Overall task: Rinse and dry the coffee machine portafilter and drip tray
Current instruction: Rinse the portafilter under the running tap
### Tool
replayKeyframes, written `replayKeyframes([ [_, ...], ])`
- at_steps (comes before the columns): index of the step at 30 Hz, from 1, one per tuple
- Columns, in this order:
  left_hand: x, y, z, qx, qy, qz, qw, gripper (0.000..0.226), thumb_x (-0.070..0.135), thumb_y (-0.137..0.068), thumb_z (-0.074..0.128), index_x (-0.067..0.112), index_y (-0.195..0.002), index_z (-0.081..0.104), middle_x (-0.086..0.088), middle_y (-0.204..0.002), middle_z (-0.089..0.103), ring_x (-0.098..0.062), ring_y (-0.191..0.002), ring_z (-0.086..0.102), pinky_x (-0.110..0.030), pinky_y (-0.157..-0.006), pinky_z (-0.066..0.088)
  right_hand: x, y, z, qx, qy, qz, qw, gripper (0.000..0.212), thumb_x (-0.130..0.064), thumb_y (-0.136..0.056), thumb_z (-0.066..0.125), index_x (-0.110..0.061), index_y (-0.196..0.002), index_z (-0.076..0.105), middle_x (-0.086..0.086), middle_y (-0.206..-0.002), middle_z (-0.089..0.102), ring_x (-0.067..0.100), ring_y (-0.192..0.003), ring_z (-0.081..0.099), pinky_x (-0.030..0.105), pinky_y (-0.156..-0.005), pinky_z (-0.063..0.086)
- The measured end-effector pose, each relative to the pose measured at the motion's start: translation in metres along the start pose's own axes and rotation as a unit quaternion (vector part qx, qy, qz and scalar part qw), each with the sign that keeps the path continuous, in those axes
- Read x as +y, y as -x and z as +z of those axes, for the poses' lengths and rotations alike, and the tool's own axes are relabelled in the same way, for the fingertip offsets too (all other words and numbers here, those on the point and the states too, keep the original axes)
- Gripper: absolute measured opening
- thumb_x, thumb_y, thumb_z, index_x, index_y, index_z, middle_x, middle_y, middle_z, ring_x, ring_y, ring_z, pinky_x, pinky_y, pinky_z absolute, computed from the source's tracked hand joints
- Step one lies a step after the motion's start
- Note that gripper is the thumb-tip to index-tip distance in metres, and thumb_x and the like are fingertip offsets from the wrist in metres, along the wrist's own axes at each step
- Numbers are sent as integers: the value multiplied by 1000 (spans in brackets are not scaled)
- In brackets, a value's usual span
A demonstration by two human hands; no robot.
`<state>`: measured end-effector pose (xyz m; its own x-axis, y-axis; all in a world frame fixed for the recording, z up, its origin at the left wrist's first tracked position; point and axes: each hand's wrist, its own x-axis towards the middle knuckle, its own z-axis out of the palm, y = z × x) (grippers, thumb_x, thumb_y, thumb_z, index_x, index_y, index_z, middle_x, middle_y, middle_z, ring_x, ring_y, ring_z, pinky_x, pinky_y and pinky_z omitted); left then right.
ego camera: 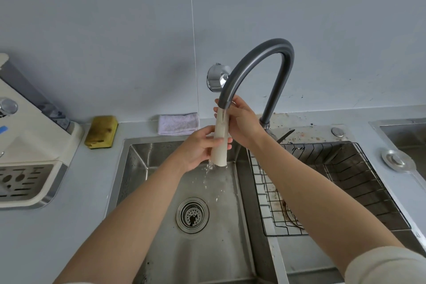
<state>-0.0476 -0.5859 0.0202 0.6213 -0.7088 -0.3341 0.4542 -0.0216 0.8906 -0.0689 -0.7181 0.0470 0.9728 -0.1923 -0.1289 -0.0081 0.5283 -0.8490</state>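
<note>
Both hands hold a cream-coloured portafilter handle [220, 143] upright under the faucet [258, 76], over the left basin of the sink [143, 159]. The left hand [199, 147] is wrapped around its lower part, fingers curled across the front, while the right hand [242, 122] is closed on its upper end just below the spout, so the basket end is hidden behind those fingers and I cannot tell what it looks like. Water runs down the handle and splashes off its lower tip, below the left hand, towards the drain [192, 214]. The piece looks rigid and smooth, and wet plastic of this kind is probably slippery; the metal head, if it sits above, would likely make it top-heavy, so a firm wrap near each end, as here, seems the safer hold. The drip tray [20, 182] sits in the coffee machine [34, 143], well off to the left of the left hand, not yet rinsed. A folded cloth [178, 123] lies beyond the left hand against the wall, beside a sponge [101, 131], handy for drying.
</note>
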Motion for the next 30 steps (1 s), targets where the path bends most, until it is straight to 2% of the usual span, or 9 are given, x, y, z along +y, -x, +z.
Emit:
replayKeyframes([
  [7,-14,16,5,61,-76,-18,995,26,3,-79,66,19,-96,55,-7,-94,63,-20,-85,62,-39,-81,50,20,17,-3,7,-83,50,995,23,-6,-98,32,-10,-102,55,4,-102,60,18,-87,58,27,-75,49],
  [12,-28,31,10,79,-128,-41,988,24,7,-76,70,17,-94,59,-2,-90,63,-15,-83,59,-30,-71,48,36,31,-3,20,-98,95,990,20,-11,-99,33,-8,-101,52,9,-101,58,19,-85,58,32,-81,46],
  [14,-35,36,11,91,-147,-50,984,25,9,-75,72,13,-97,62,-4,-91,65,-18,-85,60,-33,-76,48,42,35,-2,25,-95,105,990,17,-14,-98,37,-6,-103,51,10,-101,58,19,-84,58,33,-81,46],
  [16,-39,39,11,107,-149,-57,981,35,12,-72,75,6,-104,62,-8,-92,65,-21,-84,60,-36,-81,48,46,38,-3,32,-99,116,988,17,-17,-98,38,-6,-97,52,10,-97,58,19,-82,57,33,-80,47],
  [20,-45,43,14,135,-153,-63,977,47,17,-65,80,4,-106,60,-9,-90,64,-22,-80,59,-39,-80,50,51,43,-5,39,-54,153,986,32,-25,-99,35,1,-101,54,13,-87,60,20,-77,56,30,-74,50],
  [24,-49,45,20,145,-152,-59,976,40,9,-72,75,5,-106,54,-8,-90,61,-15,-74,58,-25,-63,47,53,44,-1,55,-60,154,985,32,-22,-100,35,3,-101,53,16,-89,58,21,-79,59,31,-76,50],
  [27,-55,47,23,132,-157,-64,977,42,5,-74,71,6,-111,51,-9,-95,61,-16,-78,58,-25,-65,46,56,47,0,61,-52,147,986,24,-17,-100,36,2,-104,49,13,-92,56,22,-80,60,33,-76,51],
  [30,-63,52,24,111,-159,-72,978,45,0,-76,67,3,-116,48,-7,-81,59,-16,-68,57,-26,-62,45,61,52,-2,48,-41,145,987,15,-11,-99,36,-2,-105,47,10,-89,53,22,-79,58,34,-75,49],
])
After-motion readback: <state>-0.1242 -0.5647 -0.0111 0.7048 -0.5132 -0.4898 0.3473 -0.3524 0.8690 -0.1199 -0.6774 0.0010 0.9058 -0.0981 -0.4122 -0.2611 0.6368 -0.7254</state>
